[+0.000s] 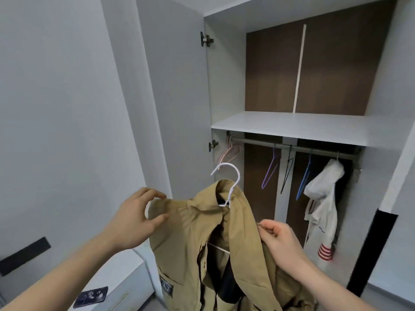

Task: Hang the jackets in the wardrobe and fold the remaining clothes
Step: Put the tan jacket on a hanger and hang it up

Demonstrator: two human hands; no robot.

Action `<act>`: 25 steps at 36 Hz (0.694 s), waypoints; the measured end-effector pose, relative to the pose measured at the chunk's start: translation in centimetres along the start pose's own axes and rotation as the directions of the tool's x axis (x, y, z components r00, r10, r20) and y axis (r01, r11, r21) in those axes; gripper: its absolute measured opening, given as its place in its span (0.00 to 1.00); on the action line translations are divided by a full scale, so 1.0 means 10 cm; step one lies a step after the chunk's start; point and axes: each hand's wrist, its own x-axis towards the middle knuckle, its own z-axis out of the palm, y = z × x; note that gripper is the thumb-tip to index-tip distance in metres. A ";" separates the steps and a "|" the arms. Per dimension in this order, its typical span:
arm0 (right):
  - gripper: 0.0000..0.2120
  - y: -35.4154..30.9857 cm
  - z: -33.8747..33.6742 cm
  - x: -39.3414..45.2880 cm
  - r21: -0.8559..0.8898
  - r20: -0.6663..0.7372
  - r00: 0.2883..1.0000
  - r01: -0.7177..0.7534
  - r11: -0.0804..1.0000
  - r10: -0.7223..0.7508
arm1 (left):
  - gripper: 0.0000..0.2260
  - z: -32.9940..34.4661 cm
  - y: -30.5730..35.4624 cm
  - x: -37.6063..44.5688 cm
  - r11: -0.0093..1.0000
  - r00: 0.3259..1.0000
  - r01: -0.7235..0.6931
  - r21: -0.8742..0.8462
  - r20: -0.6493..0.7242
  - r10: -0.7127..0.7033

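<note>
A tan jacket (193, 230) hangs on a white hanger (233, 180) in front of the open wardrobe. My left hand (137, 216) pinches the jacket's left shoulder between thumb and fingers. My right hand (280, 241) grips the jacket's right shoulder edge. The hanger's hook points up, below and left of the wardrobe rail (292, 147). A white hooded jacket (323, 198) hangs on the rail at the right.
Empty hangers hang on the rail: pink (229, 151), purple (271, 169), black (287, 171), blue (303, 178). A white shelf (292, 124) sits above the rail. The open wardrobe door (175, 97) stands at left. A white cabinet (121, 279) is lower left.
</note>
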 end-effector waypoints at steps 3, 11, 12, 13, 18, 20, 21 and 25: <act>0.17 0.02 -0.06 -0.01 0.006 -0.101 0.992 -0.073 0.997 0.073 | 0.15 0.16 -0.09 0.29 0.998 0.999 -0.024 -0.060 0.036 0.026; 0.18 0.05 -0.25 0.04 0.006 -0.325 0.901 -0.301 0.954 0.287 | 0.17 0.66 0.14 1.08 0.984 0.978 -0.084 -0.158 0.176 0.112; 0.17 0.08 -0.28 0.07 0.008 -0.347 0.884 -0.330 0.944 0.312 | 0.16 0.71 0.19 1.17 0.981 0.976 -0.097 -0.168 0.177 0.127; 0.17 0.10 -0.30 0.10 0.013 -0.366 0.867 -0.359 0.933 0.338 | 0.16 0.77 0.24 1.26 0.978 0.974 -0.107 -0.179 0.178 0.140; 0.18 0.29 -0.43 0.32 0.079 -0.389 0.793 -0.479 0.874 0.469 | 0.17 1.11 0.48 1.66 0.968 0.953 -0.139 -0.210 0.237 0.189; 0.17 0.40 -0.49 0.43 0.112 -0.377 0.769 -0.515 0.850 0.516 | 0.17 1.27 0.56 1.81 0.966 0.940 -0.142 -0.214 0.277 0.199; 0.16 0.45 -0.52 0.49 0.132 -0.366 0.761 -0.527 0.839 0.536 | 0.17 1.35 0.60 1.89 0.967 0.934 -0.145 -0.209 0.293 0.203; 0.13 0.66 -0.63 0.72 0.213 -0.339 0.726 -0.560 0.800 0.598 | 0.19 1.69 0.73 2.22 0.972 0.916 -0.133 -0.195 0.350 0.196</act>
